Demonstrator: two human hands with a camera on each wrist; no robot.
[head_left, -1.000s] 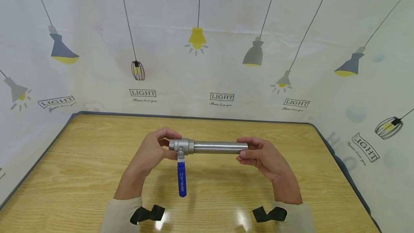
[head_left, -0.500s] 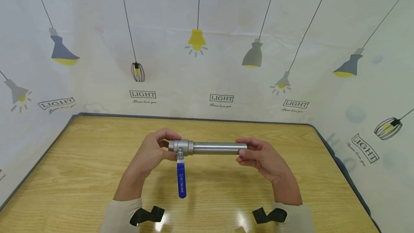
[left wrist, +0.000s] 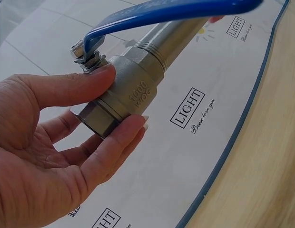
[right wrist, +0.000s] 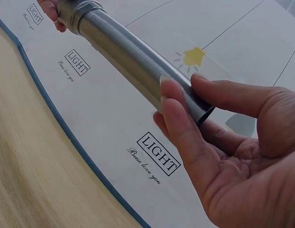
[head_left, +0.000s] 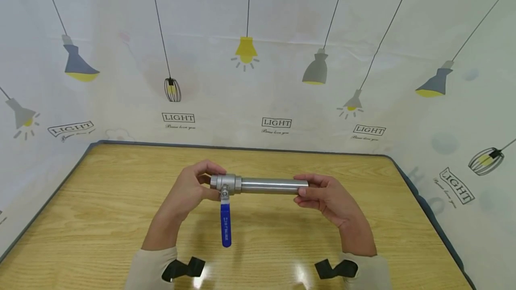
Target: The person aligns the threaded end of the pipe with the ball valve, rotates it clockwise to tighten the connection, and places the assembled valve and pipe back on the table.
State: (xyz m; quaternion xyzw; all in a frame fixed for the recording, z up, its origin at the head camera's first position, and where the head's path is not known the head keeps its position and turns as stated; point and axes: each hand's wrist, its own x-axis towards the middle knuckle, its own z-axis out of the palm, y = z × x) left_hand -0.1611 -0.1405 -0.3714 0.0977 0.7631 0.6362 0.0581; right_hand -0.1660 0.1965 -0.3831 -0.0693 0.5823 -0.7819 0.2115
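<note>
A steel ball valve (head_left: pixel 229 183) with a blue lever handle (head_left: pixel 226 225) is joined at its right end to a smooth steel pipe (head_left: pixel 270 185). My left hand (head_left: pixel 189 191) pinches the valve's left end between thumb and fingers. In the left wrist view, raised lettering shows on the valve body (left wrist: pixel 135 90), and threads show where the pipe enters it. My right hand (head_left: pixel 328 196) holds the pipe's free end, thumb on the near side and fingers behind. Its open end (right wrist: pixel 204 115) shows in the right wrist view. Valve and pipe lie level above the table, lever toward me.
Beneath the hands is a wood-grain table (head_left: pixel 121 200) with a dark blue edge strip (head_left: pixel 242 147). White sheeting (head_left: pixel 217 79) printed with lamps and "LIGHT" labels rises behind and at both sides. Black straps (head_left: pixel 183 268) sit at the sleeve cuffs.
The pipe's right end has dipped very slightly in the head view. Both hands keep their hold in nearly the same place.
</note>
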